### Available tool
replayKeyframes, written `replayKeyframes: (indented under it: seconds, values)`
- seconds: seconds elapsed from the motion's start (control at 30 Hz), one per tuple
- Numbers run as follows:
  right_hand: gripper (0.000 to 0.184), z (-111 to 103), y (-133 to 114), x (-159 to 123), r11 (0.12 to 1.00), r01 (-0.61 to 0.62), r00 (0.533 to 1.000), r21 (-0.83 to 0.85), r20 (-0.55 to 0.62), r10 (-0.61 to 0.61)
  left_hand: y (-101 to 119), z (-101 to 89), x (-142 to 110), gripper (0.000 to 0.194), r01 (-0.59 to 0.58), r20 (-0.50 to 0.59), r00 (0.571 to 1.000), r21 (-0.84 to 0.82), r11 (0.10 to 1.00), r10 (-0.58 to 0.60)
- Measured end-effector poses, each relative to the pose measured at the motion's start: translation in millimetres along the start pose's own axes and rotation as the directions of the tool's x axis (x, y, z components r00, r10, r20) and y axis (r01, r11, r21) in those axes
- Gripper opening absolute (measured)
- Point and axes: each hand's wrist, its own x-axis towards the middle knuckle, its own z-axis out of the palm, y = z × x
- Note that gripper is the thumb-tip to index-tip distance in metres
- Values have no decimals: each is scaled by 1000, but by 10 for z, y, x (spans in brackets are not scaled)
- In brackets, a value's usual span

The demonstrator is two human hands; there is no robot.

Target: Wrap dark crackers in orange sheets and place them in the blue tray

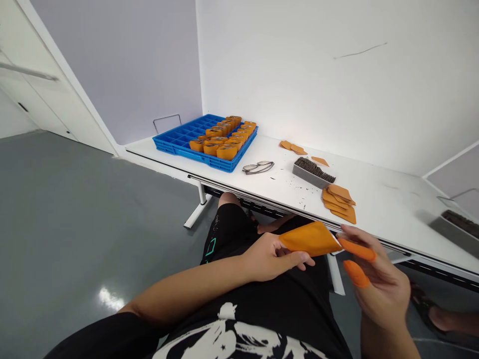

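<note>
My left hand (pixel 275 257) is closed around an orange pouch (pixel 310 239), held flat above my lap with its mouth facing right. My right hand (pixel 377 274) wears orange finger cots on the thumb and one finger. Those two are spread apart, and the covered fingertip is at the pouch's mouth. Whether it touches the rim or reaches inside is hard to tell. On the table just beyond lies a stack of orange pouches (pixel 340 202), beside a grey metal tray (pixel 310 175) packed with thin dark pieces (pixel 314 168).
A blue divided crate (pixel 175 149) at the back left holds rows of filled orange pouches (pixel 226 152). Eyeglasses (pixel 258 167) lie on the white table (pixel 277 184). A few flat pouches (pixel 293 147) rest near the wall. Another dark-filled tray (pixel 456 232) and a person's foot (pixel 430 309) are at right.
</note>
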Motion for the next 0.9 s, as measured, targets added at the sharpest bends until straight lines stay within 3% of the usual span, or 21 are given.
replayKeyframes:
  seconds: [0.17, 0.3, 0.47, 0.53, 0.6, 0.7, 0.83, 0.9]
  values:
    - [15, 69, 45, -2, 997, 67, 993, 47, -104, -62, 8, -18, -1, 54, 6, 39, 999, -33, 999, -5]
    - [16, 39, 116, -33, 999, 27, 997, 44, -80, -24, 28, -33, -4, 49, 13, 63, 998, -32, 999, -10]
    - [18, 33, 115, -82, 998, -69, 997, -12, 42, 69, 30, -23, 10, 58, 3, 45, 999, -39, 999, -1]
    - [24, 58, 105, -94, 996, -88, 992, -2, 93, 88, 35, -16, 10, 57, 2, 50, 999, -30, 1000, 0]
    - [42, 91, 111, -105, 995, -98, 988, 16, 121, 95, 40, -11, 6, 52, 8, 57, 998, -11, 1000, -7]
    - [58, 124, 146, -121, 994, -94, 989, 56, 118, 86, 22, -3, 9, 52, 30, 28, 999, 20, 999, -31]
    - [27, 131, 182, -137, 992, -94, 991, 89, 101, 85, -42, -1, 50, 59, 59, -15, 998, 84, 995, -58]
    - [22, 136, 183, -137, 989, -117, 990, 87, 89, 109, -70, -7, 73, 57, 79, -10, 997, 140, 987, -78]
